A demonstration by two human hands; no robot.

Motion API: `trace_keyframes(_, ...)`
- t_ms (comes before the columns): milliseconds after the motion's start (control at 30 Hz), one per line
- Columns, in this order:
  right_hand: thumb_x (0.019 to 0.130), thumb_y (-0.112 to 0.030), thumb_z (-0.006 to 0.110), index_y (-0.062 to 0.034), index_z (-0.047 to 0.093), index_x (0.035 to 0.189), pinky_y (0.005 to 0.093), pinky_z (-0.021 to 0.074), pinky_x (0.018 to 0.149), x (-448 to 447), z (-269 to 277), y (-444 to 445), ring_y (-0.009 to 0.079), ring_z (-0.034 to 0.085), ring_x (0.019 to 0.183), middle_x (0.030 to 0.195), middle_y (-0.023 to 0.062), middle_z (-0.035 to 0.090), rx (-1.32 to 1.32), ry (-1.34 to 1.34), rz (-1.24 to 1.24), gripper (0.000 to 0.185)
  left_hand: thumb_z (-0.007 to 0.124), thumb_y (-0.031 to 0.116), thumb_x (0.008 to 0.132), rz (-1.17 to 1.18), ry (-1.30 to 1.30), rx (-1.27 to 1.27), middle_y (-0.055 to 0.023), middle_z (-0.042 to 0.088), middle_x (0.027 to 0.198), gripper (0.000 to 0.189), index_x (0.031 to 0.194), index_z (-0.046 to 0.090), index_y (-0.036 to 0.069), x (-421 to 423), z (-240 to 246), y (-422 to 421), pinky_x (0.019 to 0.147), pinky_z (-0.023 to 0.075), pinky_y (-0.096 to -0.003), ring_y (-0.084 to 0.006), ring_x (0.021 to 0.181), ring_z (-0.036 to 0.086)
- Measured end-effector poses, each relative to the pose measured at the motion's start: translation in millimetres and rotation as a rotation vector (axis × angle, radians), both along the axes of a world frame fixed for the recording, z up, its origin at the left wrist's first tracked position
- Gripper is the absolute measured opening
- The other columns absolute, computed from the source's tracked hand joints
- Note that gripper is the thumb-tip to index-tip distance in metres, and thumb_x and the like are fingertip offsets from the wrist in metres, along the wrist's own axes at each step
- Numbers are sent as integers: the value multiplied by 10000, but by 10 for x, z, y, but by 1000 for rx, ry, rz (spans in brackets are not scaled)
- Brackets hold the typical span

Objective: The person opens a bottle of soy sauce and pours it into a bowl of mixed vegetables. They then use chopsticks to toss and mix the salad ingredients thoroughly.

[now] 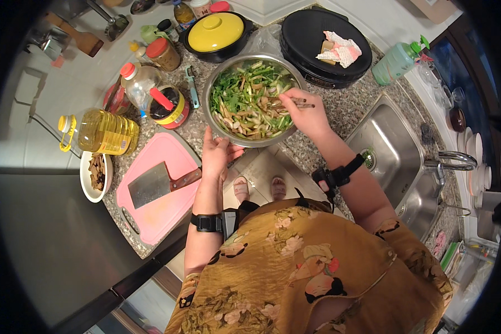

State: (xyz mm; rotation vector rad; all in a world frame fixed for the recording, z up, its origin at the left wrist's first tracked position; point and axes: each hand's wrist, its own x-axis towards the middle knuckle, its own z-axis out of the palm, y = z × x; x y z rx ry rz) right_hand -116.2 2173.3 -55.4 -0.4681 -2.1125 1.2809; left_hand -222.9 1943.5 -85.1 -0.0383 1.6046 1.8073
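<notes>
A stainless steel bowl [206, 98] at the counter's corner holds a mix of chopped green vegetables [234, 85] and pale brownish strips [238, 121]. My right hand [305, 110] grips a pair of wooden chopsticks [304, 100] over the bowl's right side, their tips down in the mix. At the near left of the bowl, my left hand [217, 152] holds its outside below the rim, fingers spread along the side and underneath. Close to my left wrist lies a cleaver [150, 185] with a wooden handle, flat on a pink cutting board [163, 152].
Left stand an oil jug [104, 131], a dark sauce bottle [167, 106] and a white bowl of brown pieces [83, 175]. Behind are a yellow-lidded pot [215, 31], a peeler [192, 85] and a black electric pan [304, 37]. A sink [394, 137] with a faucet [451, 160] lies right.
</notes>
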Motion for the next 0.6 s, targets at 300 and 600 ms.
trace_keyframes(300, 906, -130, 713, -42, 698, 900, 321, 514, 603, -155, 107, -356, 213, 653, 674, 798, 106, 683, 244, 137, 171, 90, 458, -3, 984, 5, 14, -26, -83, 609, 1022, 707, 1588, 129, 162, 25, 5, 12, 664, 627, -345, -240, 795, 713)
trace_keyframes(600, 953, -208, 683, -10, 714, 948, 256, 519, 652, -10, 505, 617, 94, 642, 702, 786, 25, 701, -143, -87, 53, 201, 456, 5, 986, 41, 20, -25, -83, 610, 1000, 729, 1600, 94, 159, -18, -82, -23, 653, 616, -330, -224, 753, 698)
